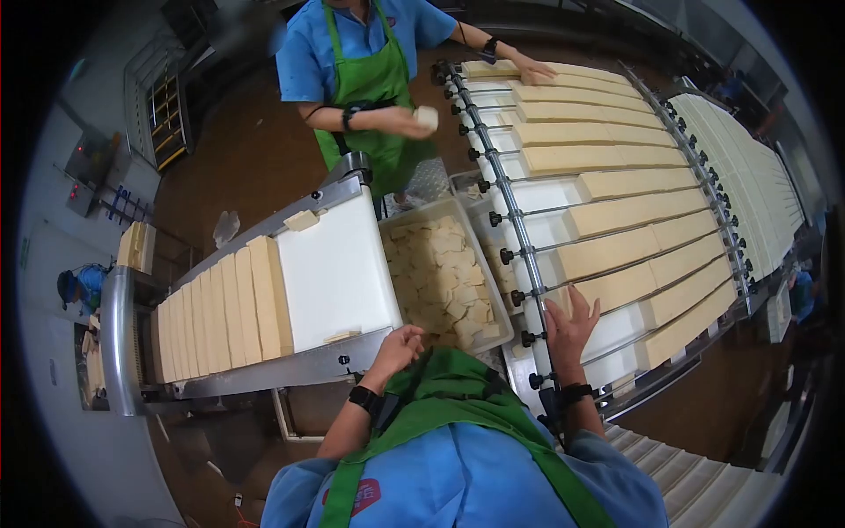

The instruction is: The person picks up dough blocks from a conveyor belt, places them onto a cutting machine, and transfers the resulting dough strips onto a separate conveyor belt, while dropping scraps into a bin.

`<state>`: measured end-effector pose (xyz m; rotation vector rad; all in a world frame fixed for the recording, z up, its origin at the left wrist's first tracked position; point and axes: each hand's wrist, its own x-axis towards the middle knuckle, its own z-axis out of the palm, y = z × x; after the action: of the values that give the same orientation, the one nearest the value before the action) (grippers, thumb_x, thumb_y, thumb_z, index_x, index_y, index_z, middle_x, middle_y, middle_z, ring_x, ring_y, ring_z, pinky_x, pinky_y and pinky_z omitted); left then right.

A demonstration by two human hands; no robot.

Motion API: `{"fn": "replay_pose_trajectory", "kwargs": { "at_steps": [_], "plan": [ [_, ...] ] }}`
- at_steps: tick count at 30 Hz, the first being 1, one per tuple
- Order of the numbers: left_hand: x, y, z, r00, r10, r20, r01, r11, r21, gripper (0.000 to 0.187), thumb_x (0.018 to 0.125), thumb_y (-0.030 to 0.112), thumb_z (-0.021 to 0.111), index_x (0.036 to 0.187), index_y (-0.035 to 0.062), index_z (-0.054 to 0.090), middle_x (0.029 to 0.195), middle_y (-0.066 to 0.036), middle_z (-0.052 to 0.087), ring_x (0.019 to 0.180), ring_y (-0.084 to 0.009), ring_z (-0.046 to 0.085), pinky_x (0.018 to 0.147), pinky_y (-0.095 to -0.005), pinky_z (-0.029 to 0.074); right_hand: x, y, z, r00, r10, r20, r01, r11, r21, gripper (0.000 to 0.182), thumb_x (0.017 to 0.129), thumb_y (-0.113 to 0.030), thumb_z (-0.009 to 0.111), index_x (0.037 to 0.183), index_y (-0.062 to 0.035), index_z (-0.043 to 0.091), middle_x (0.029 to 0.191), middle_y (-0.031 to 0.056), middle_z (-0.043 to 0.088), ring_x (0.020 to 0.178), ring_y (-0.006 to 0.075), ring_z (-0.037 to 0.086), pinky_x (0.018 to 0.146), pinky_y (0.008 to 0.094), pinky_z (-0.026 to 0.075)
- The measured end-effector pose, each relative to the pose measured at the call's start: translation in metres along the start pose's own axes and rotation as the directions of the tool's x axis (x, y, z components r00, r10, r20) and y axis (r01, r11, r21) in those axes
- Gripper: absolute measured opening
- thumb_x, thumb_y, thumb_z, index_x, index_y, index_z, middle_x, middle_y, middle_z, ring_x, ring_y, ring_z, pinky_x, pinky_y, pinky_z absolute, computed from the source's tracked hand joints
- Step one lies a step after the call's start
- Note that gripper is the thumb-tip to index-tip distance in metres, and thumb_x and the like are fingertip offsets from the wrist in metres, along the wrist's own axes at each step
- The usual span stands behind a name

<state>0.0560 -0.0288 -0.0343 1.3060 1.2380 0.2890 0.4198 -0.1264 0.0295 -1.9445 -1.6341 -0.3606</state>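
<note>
My left hand (pixel 400 348) is curled in front of my apron, close to the near end of the white belt (pixel 326 273); whether its fingers hold anything is hidden. My right hand (pixel 572 326) is spread over the near-left edge of the slatted conveyor (pixel 528 290), fingers apart, beside a pale slab row (pixel 607 289). Several long rows of pale slabs lie between the conveyor's rods. Between the two belts sits a white bin (pixel 498 308) filled with loose pale pieces (pixel 440 273). Upright slabs (pixel 268 295) stand packed together on the left belt.
Across from me a co-worker in a green apron (pixel 370 79) holds a pale piece (pixel 426 119) and rests the other hand on the far slab row. Metal rails with black knobs (pixel 508 256) edge the conveyor. Another person (pixel 84 286) is at the far left.
</note>
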Motion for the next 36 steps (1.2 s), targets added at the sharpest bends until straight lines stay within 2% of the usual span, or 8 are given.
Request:
{"fn": "replay_pose_trajectory", "kwargs": {
  "at_steps": [6, 12, 25, 31, 33, 34, 35, 36],
  "plan": [
    [0.001, -0.012, 0.004, 1.0, -0.004, -0.016, 0.005, 0.999, 0.043, 0.031, 0.101, 0.016, 0.058, 0.128, 0.0008, 0.062, 0.094, -0.008, 0.073, 0.067, -0.0145, 0.066, 0.063, -0.0304, 0.053, -0.002, 0.002, 0.003, 1.0, -0.003, 0.002, 0.003, 0.999, -0.035, 0.028, 0.082, -0.013, 0.081, 0.108, -0.0231, 0.079, 0.147, 0.0109, 0.054, 0.136, 0.0287, 0.051, 0.12, 0.0684, 0.021],
    [-0.007, -0.005, 0.005, 0.999, 0.008, -0.047, -0.005, 0.997, 0.081, 0.032, 0.1, 0.018, 0.062, 0.127, 0.0009, 0.063, 0.099, -0.01, 0.076, 0.067, -0.0172, 0.069, 0.067, -0.0335, 0.055, 0.006, -0.008, -0.008, 0.997, 0.006, 0.072, 0.001, 0.995, -0.096, 0.029, 0.083, -0.009, 0.078, 0.109, -0.0231, 0.079, 0.152, 0.0111, 0.049, 0.142, 0.0298, 0.045, 0.122, 0.068, 0.017],
    [-0.003, -0.012, 0.007, 0.998, 0.029, -0.049, -0.021, 0.987, 0.16, 0.028, 0.1, 0.019, 0.065, 0.124, 0.0038, 0.065, 0.097, -0.01, 0.075, 0.068, -0.0162, 0.069, 0.067, -0.0323, 0.055, 0.017, -0.001, -0.011, 0.977, -0.027, 0.211, 0.063, 0.984, -0.166, 0.029, 0.084, -0.012, 0.076, 0.111, -0.0215, 0.078, 0.145, 0.009, 0.053, 0.145, 0.0318, 0.04, 0.122, 0.0708, 0.015],
    [-0.005, -0.009, -0.002, 0.999, -0.028, 0.035, 0.03, 0.998, -0.053, 0.031, 0.101, 0.02, 0.065, 0.127, 0.0036, 0.064, 0.095, -0.005, 0.069, 0.07, -0.0149, 0.065, 0.067, -0.0304, 0.054, 0.025, 0.013, -0.008, 0.955, -0.098, 0.281, 0.149, 0.974, -0.169, 0.028, 0.085, -0.015, 0.075, 0.11, -0.0246, 0.077, 0.144, 0.0098, 0.055, 0.147, 0.0315, 0.039, 0.121, 0.072, 0.014],
    [-0.012, 0.0, -0.01, 0.997, -0.041, 0.061, 0.046, 0.995, -0.087, 0.031, 0.102, 0.02, 0.065, 0.129, 0.0035, 0.063, 0.096, -0.004, 0.068, 0.073, -0.0137, 0.064, 0.068, -0.0297, 0.054, 0.021, 0.017, -0.007, 0.922, -0.006, 0.387, 0.061, 0.99, -0.13, 0.049, 0.087, -0.012, 0.07, 0.135, -0.0205, 0.065, 0.155, 0.0119, 0.046, 0.15, 0.0316, 0.038, 0.121, 0.0703, 0.014],
    [-0.016, 0.004, -0.016, 0.995, -0.053, 0.087, 0.063, 0.992, -0.114, 0.032, 0.102, 0.019, 0.065, 0.13, 0.0033, 0.062, 0.098, -0.003, 0.066, 0.077, -0.0124, 0.063, 0.069, -0.029, 0.053, 0.02, 0.017, -0.005, 0.92, -0.015, 0.393, 0.071, 0.989, -0.127, 0.049, 0.087, -0.012, 0.07, 0.135, -0.0205, 0.065, 0.155, 0.0119, 0.046, 0.15, 0.0316, 0.038, 0.121, 0.0703, 0.014],
    [-0.019, 0.006, -0.022, 0.995, -0.057, 0.08, 0.067, 0.99, -0.125, 0.032, 0.102, 0.019, 0.065, 0.13, 0.0033, 0.062, 0.098, -0.003, 0.066, 0.077, -0.0124, 0.063, 0.069, -0.029, 0.053, 0.019, 0.017, -0.003, 0.923, 0.025, 0.384, 0.006, 0.997, -0.08, 0.059, 0.089, -0.011, 0.068, 0.146, -0.0165, 0.053, 0.158, 0.0131, 0.043, 0.151, 0.032, 0.036, 0.122, 0.0692, 0.014],
    [-0.024, 0.005, -0.028, 0.994, 0.058, 0.088, -0.043, 0.985, -0.169, 0.034, 0.102, 0.019, 0.065, 0.133, 0.0044, 0.061, 0.1, -0.003, 0.065, 0.079, -0.0113, 0.061, 0.069, -0.0282, 0.053, 0.018, 0.017, -0.001, 0.923, 0.066, 0.38, -0.059, 0.998, -0.031, 0.07, 0.091, -0.009, 0.065, 0.157, -0.0124, 0.04, 0.161, 0.0142, 0.04, 0.153, 0.0324, 0.033, 0.122, 0.068, 0.013]
  ]
}}
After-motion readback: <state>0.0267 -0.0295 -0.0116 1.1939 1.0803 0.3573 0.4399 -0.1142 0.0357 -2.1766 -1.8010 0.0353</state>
